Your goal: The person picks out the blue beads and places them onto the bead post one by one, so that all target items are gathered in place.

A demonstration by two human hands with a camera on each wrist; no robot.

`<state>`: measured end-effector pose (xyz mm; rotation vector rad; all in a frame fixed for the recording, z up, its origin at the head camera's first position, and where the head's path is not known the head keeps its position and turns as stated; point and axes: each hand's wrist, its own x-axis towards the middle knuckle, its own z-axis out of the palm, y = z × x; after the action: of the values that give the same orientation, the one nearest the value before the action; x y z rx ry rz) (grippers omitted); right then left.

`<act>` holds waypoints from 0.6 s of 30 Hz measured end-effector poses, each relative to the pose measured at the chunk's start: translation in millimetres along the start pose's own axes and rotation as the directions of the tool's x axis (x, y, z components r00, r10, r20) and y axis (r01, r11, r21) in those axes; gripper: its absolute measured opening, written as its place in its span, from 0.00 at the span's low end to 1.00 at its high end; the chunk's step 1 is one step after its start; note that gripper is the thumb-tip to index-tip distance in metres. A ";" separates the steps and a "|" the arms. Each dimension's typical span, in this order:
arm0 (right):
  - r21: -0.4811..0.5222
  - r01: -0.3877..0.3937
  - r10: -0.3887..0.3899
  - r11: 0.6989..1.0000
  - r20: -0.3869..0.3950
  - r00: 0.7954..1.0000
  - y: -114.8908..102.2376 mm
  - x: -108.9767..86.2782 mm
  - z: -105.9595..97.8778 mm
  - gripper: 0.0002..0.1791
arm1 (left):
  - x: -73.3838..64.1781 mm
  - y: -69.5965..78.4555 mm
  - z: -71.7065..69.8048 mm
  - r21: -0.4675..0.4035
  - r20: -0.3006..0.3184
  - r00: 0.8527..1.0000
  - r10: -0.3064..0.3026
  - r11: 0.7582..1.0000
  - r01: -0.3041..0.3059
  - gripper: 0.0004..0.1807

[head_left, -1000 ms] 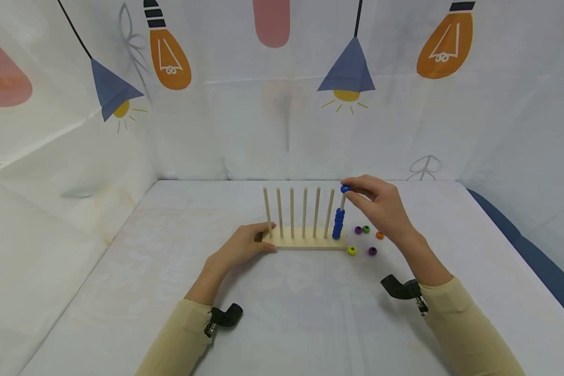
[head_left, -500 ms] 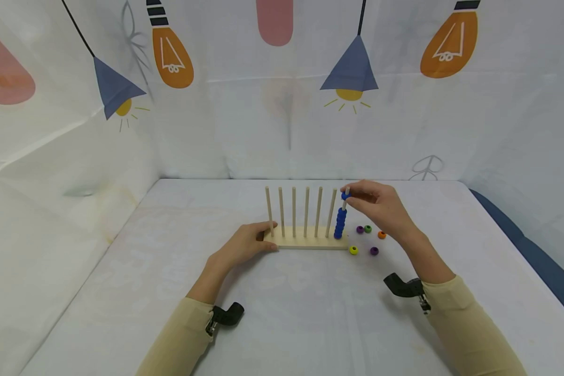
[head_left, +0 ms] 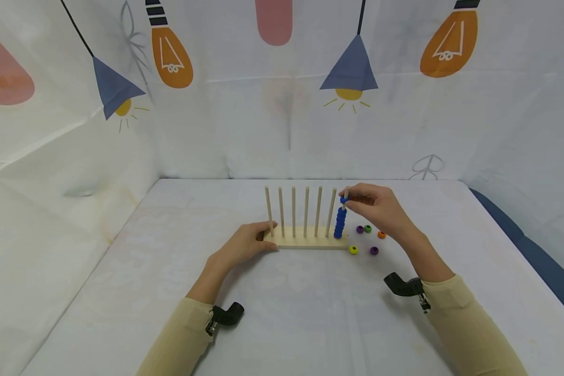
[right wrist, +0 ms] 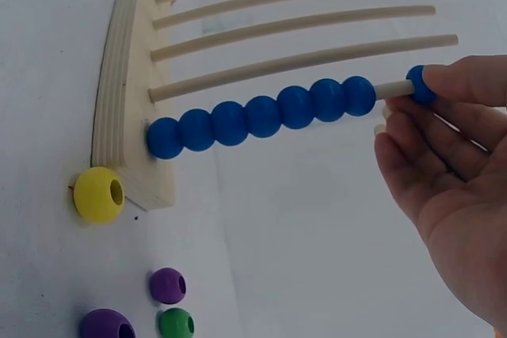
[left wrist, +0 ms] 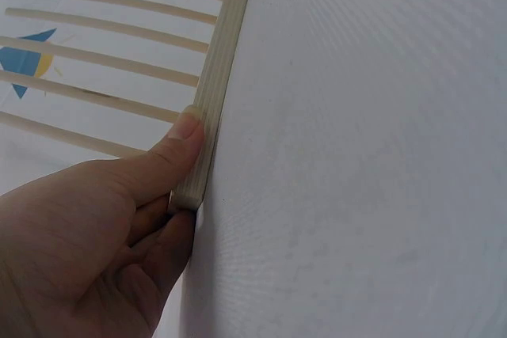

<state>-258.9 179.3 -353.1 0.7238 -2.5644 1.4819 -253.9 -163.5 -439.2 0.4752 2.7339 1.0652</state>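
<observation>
A pale wooden peg stand (head_left: 305, 242) with a row of upright pegs sits on the table. My left hand (head_left: 244, 244) grips its left end, thumb on the front edge, as the left wrist view shows. On the rightmost peg several blue beads (right wrist: 262, 116) are stacked up from the base. Above them my right hand (head_left: 377, 208) pinches one more blue bead (right wrist: 420, 85) between thumb and fingers, threaded around that peg near its top. A short stretch of bare peg shows between this bead and the stack. The other pegs carry no beads.
Right of the stand lie loose beads: a yellow bead (head_left: 353, 250) by its front corner, a purple bead (head_left: 374, 251), another purple one beside a green bead (head_left: 367, 228), and an orange bead (head_left: 382, 235) near the right wrist. A printed white cloth (head_left: 244, 130) hangs behind.
My right hand has brought the blue bead from the top of the rightmost peg slightly down along it. The left hand keeps its grip on the stand.
</observation>
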 end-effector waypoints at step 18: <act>-0.031 0.000 0.002 1.000 0.070 0.998 11.3 2.9 -1.3 0.12 | -0.7 2.2 -1.0 0.010 -0.005 1.000 0.000 1.000 0.000 0.36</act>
<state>-266.7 184.1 -360.4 0.7844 -2.6329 1.4395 -253.0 -162.9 -436.9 0.4743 2.7446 1.0542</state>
